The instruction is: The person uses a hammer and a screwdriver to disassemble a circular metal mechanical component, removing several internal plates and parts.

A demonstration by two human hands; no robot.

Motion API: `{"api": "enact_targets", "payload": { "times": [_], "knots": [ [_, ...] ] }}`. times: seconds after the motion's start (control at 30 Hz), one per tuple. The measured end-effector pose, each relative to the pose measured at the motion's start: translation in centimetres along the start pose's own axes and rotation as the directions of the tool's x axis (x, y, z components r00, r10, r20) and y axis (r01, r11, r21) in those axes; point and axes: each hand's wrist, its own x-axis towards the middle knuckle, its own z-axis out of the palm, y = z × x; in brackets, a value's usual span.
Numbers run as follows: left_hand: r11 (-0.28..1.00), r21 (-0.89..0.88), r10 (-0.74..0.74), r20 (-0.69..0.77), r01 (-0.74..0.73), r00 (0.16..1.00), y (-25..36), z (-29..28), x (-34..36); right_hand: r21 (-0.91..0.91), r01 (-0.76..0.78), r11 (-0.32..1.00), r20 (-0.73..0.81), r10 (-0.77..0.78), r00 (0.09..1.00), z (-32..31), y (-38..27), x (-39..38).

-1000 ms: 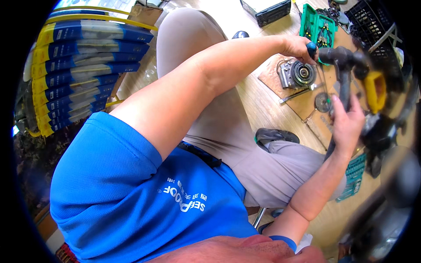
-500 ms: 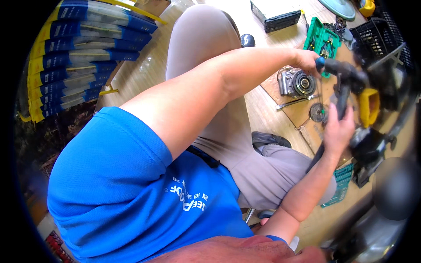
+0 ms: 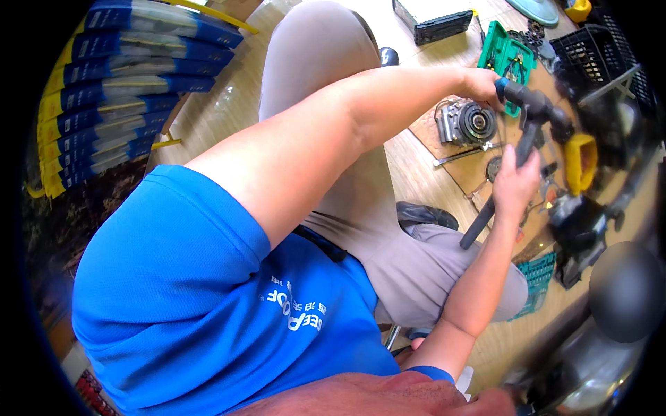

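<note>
My right hand (image 3: 517, 180) is wrapped around the dark handle of a hammer (image 3: 531, 132), just below its head. My left hand (image 3: 479, 84) is closed around a thin tool with a blue end (image 3: 500, 84); most of that tool is hidden by the fingers. One face of the hammer head is at the blue end, and whether they touch I cannot tell. Below my left hand lies a silver metal part with a round, ringed dark face (image 3: 477, 123), on a cardboard sheet (image 3: 461, 173). A long metal bar (image 3: 466, 154) lies beside it.
An open green tool case (image 3: 510, 59) stands beyond the hands. To the right are a yellow part (image 3: 581, 163) and a black crate (image 3: 590, 59). A teal basket (image 3: 538, 284) sits past my knee. Blue and yellow packages (image 3: 125, 83) hang at the left.
My right hand and the hammer handle have moved left and toward me, uncovering the handle's lower end. The hammer head stays near my left hand, which has hardly moved.
</note>
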Motion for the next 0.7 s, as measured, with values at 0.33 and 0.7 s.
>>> {"api": "enact_targets", "payload": {
  "times": [0.33,0.7],
  "knots": [
    [0.955,0.291,0.036,0.068,-0.054,0.997,1.0,0.8,-0.7,0.304,-0.224,0.926,-0.049,0.250,0.967,-5.3,-1.3,-0.3],
    [0.646,0.703,0.285,0.139,-0.297,0.949,2.4,3.4,-0.6,0.483,-0.160,0.861,-0.117,0.245,0.962,-8.4,-1.4,-0.5]
  ]
}}
